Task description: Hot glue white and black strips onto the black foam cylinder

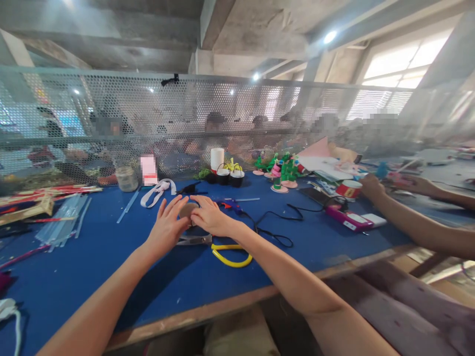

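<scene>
Item: blue table (111, 277), wooden front edge, mesh screen (111, 123) along the far edge. Left hand (166, 227) and right hand (211, 216) met near the table's middle over a small round brown disc (188, 210); fingers of both hands lay spread and only slightly curled, their tips touching the disc's rim from either side, the disc mostly covered, so whether it was gripped or merely pressed could not be told. Scissors (222, 249) with yellow handles lay flat just nearer the front edge, blades partly under the left hand. A glue gun (232, 203) lay just beyond the right hand, its black cord (274, 232) trailing toward the right. Clear glue sticks (61, 225) were heaped toward the left edge; red and gold strips (44, 195) lay beyond them near the far left corner. A white ribbon (158, 190), a jar (126, 179) and a white roll (217, 159) stood toward the far edge, with two black-and-white baskets (230, 175) beside the roll. Small green and pink figures (282, 173) stood right of the baskets. A pink phone (351, 220) lay toward the right edge. Another person's hand (371, 188) rested at the far right, near a red-and-white tape roll (349, 189). Other people sat blurred behind the screen.
</scene>
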`<state>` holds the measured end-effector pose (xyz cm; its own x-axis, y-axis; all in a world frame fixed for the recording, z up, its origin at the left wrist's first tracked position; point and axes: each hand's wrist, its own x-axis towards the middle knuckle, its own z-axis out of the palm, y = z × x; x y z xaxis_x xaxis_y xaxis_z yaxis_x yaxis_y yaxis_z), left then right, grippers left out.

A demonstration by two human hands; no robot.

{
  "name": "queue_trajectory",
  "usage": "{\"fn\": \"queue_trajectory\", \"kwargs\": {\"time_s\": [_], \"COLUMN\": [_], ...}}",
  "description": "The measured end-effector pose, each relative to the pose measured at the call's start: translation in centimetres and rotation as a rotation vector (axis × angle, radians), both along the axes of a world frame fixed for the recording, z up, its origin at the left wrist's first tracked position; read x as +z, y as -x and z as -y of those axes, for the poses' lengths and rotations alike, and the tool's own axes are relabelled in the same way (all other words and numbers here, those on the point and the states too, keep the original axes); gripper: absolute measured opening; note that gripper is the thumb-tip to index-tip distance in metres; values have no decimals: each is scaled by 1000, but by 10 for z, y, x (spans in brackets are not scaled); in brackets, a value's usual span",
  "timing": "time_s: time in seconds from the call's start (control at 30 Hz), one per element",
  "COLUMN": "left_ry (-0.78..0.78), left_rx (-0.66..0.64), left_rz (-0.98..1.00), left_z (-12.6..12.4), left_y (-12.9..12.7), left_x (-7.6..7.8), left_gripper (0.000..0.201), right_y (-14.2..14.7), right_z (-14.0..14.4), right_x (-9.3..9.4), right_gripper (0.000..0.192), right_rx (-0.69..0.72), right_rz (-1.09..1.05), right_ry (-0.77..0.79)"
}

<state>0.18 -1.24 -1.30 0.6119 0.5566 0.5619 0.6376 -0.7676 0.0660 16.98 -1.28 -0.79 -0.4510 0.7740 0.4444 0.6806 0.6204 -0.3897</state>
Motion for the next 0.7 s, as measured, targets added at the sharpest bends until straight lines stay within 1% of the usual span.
{"fn": "queue_trajectory", "kwargs": {"time_s": [0.07,0.13,0.2,0.3,0.47,0.57,0.7], "left_ry": [-4,20,86,254,584,714,851], "left_rx": [1,4,-6,-60,-105,-139,-180], "left_rz": [-7,14,72,190,366,401,428], "left_z": [0,-2,-4,-9,-10,-8,-4], "left_y": [0,1,3,7,10,10,9], "left_x": [1,1,1,1,6,10,15], "left_gripper": [16,15,14,13,22,26,30], "right_y": [-5,-11,-15,-18,-19,-20,-21], "right_z": [-3,-5,-6,-3,1,1,-1], "right_x": [-2,-3,-4,-5,-4,-5,-6], "right_gripper": [16,15,14,12,11,12,13], "right_rx": [40,74,94,113,136,135,148], "right_rz": [-34,-145,-270,-385,-448,-464,-483], "right_ry": [24,5,-20,-24,-13,-3,22]}}
